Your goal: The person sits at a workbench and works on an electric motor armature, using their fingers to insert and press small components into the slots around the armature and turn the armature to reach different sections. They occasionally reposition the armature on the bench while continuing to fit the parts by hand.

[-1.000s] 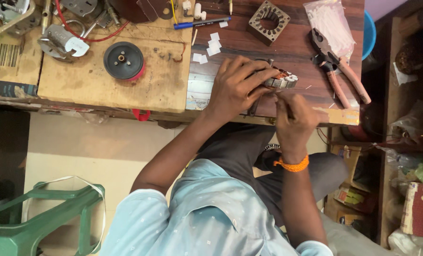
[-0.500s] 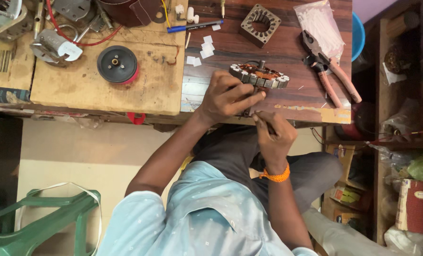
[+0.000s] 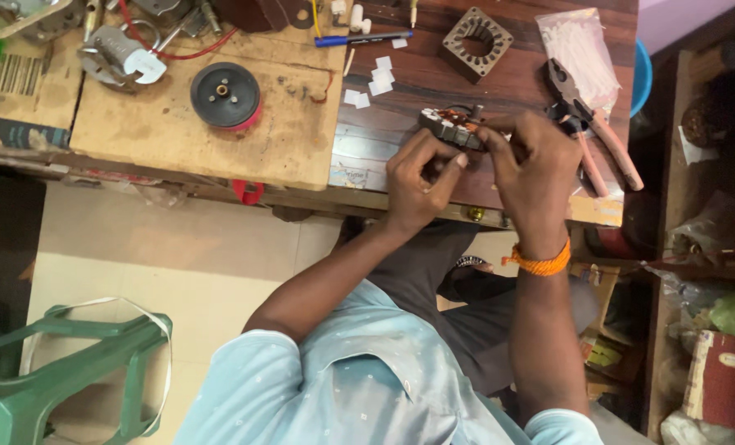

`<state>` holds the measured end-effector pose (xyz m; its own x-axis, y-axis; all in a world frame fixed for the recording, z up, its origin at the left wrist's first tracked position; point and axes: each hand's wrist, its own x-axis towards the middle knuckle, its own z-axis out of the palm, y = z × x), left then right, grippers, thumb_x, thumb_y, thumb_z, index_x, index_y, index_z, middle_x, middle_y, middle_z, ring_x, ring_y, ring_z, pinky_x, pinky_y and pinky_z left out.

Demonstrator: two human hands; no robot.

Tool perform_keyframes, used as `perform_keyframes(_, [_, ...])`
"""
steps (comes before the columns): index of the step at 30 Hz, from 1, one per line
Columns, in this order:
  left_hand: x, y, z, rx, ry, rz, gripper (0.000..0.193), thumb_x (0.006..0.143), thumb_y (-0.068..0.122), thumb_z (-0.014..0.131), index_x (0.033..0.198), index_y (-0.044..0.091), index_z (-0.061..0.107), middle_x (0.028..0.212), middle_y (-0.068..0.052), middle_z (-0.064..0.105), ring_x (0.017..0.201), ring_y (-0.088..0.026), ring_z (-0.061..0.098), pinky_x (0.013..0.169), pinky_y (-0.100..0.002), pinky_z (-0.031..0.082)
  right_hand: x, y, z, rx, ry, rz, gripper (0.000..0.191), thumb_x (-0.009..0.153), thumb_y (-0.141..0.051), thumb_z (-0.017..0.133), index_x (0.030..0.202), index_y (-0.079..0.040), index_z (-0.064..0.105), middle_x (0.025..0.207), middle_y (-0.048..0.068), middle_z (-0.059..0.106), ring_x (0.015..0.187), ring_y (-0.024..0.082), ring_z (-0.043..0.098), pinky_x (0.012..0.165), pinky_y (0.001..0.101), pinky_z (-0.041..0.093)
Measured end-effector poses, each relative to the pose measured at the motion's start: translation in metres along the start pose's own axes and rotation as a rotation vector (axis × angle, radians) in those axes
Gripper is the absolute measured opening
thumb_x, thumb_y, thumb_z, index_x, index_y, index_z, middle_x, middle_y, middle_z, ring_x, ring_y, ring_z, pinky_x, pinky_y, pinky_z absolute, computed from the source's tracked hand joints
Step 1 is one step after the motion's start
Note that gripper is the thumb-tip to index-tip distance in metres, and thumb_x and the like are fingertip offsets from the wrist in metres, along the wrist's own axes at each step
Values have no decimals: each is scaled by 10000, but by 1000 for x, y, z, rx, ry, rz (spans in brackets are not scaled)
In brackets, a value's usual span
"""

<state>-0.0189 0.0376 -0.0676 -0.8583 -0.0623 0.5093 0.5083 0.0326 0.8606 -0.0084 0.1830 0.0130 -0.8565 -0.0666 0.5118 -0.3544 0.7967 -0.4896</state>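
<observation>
A second ago we had both hands low at the near edge of the table, the left hand (image 3: 417, 181) spread flat over the wound stator (image 3: 454, 128) and hiding most of it, the right hand (image 3: 532, 177) just below it. Half a second ago the stator lay uncovered on the dark table top (image 3: 433, 78), and our hands had drawn back toward us, fingertips meeting off the near edge. Now we have both hands up at the stator again: the left hand's fingers pinch beside its near left side and the right hand's fingers close over its right end. Our view has also shifted, so the pliers (image 3: 598, 136) sit nearer the hands.
</observation>
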Motion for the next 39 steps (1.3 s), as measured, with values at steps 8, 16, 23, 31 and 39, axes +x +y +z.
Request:
perform_keyframes(8, [4, 9, 1, 152, 27, 117, 90, 938, 81, 729, 951, 81, 640, 902, -34, 577, 784, -183, 581, 686, -321, 467, 21, 29, 8, 83, -60, 250, 91, 980, -18, 811, 947, 24, 737, 626, 51, 489, 574, 92, 366, 513, 289, 288])
perform_keyframes(16, [37, 0, -21, 511, -285, 508, 459, 931, 261, 816, 1359, 204, 659, 1261, 59, 654, 1150, -178, 596, 947, -398, 418, -11, 36, -6, 267, 72, 376, 121, 989, -11, 813, 949, 31, 707, 709, -32, 429, 657, 55, 336, 581, 275, 252])
perform_keyframes(23, [37, 1, -21, 478, -300, 406, 462, 873, 222, 838, 1307, 211, 680, 1241, 67, 662, 1113, -176, 596, 910, -385, 402, -53, 14, 3, 65, 115, 293, 109, 978, -8, 811, 954, 9, 706, 669, 65, 539, 573, 128, 403, 551, 302, 310])
perform_keyframes(31, [24, -6, -21, 499, -239, 556, 429, 933, 215, 801, 1343, 240, 675, 1299, 22, 576, 1168, -226, 530, 1001, -404, 420, -70, 14, 36, 84, 212, 104, 96, 948, 26, 768, 978, -10, 684, 822, 128, 661, 671, 210, 630, 634, 326, 473])
perform_keyframes(39, [14, -28, -22, 511, -190, 788, 280, 835, 212, 837, 1108, 189, 779, 1042, 81, 620, 941, -185, 543, 825, -381, 461, -87, 1, 21, 86, 221, 114, 121, 892, -25, 836, 964, -22, 740, 779, 106, 666, 633, 191, 607, 610, 307, 463])
